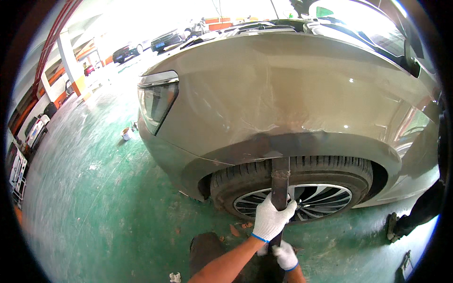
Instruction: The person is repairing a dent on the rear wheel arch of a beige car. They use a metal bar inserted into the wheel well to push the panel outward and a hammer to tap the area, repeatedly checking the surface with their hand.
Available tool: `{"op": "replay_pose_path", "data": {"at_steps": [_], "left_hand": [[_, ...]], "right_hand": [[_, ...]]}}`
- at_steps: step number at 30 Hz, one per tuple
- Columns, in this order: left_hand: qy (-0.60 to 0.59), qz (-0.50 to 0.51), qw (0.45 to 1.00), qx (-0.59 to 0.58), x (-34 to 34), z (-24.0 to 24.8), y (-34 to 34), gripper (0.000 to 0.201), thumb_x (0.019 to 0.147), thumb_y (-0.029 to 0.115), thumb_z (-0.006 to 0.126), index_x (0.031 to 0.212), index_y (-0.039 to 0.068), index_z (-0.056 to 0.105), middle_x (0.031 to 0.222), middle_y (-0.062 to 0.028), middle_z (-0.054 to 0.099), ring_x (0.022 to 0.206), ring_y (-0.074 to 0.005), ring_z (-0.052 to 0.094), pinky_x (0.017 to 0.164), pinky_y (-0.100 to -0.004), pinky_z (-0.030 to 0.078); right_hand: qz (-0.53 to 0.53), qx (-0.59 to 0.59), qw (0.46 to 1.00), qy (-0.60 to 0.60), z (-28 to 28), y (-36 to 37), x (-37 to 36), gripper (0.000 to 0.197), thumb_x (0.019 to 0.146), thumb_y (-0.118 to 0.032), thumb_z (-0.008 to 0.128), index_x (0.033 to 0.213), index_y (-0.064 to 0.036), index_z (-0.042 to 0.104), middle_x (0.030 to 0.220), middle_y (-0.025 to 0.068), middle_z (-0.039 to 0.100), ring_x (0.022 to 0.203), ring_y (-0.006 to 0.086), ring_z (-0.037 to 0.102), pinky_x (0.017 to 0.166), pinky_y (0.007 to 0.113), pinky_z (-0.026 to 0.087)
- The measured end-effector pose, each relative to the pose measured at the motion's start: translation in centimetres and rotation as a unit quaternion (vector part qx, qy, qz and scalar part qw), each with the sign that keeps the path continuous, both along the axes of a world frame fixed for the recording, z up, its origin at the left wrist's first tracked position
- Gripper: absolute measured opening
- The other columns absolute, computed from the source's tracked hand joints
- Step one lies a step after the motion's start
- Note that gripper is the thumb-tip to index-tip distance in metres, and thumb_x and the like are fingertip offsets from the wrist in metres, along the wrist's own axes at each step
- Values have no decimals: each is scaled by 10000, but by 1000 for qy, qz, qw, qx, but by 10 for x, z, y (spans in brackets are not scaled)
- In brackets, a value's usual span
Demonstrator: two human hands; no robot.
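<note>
A long, dark flat bar (280, 185) stands nearly upright in front of the tyre (236, 179). Its upper end reaches the fender's wheel-arch edge, and I cannot tell how far it goes behind. My left hand (271, 219), in a white knit glove with a blue cuff, grips the bar in front of the spoked wheel rim (325, 198). Lower down, my right hand (286, 256), gloved alike, is closed around the same bar. Above the arch, the beige car fender (283, 94) is creased and scuffed, with dark smudges along its lip.
The headlight (159, 101) sits left of the fender. A small white can (126, 134) stands on the green floor (108, 203). Another person's dark-trousered leg (420, 212) is at the right. Crumpled white scrap (175, 277) lies near the lower edge. Parked cars (170, 40) stand far back.
</note>
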State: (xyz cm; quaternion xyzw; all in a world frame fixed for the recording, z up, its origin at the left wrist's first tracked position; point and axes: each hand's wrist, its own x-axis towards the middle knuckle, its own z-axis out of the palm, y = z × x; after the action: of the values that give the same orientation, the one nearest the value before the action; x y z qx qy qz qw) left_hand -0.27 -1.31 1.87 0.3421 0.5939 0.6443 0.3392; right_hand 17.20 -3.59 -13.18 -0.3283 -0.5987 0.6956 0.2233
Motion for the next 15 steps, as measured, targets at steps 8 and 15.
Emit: {"op": "replay_pose_path", "data": {"at_steps": [8, 15], "left_hand": [[-9, 1, 999, -48, -3, 5, -9, 147, 896, 114, 771, 918, 36, 648, 716, -21, 669, 578, -84, 618, 530, -272, 494], [20, -2, 999, -42, -8, -7, -8, 247, 855, 233, 799, 910, 30, 668, 692, -78, 708, 567, -168, 694, 561, -323, 549]], "right_hand": [[-87, -54, 994, -41, 43, -34, -44, 174, 912, -163, 797, 932, -1, 739, 760, 51, 732, 627, 106, 658, 575, 283, 537], [-93, -29, 995, -36, 25, -33, -50, 183, 890, -163, 802, 857, 1, 729, 700, 47, 722, 610, 100, 652, 578, 286, 532]]}}
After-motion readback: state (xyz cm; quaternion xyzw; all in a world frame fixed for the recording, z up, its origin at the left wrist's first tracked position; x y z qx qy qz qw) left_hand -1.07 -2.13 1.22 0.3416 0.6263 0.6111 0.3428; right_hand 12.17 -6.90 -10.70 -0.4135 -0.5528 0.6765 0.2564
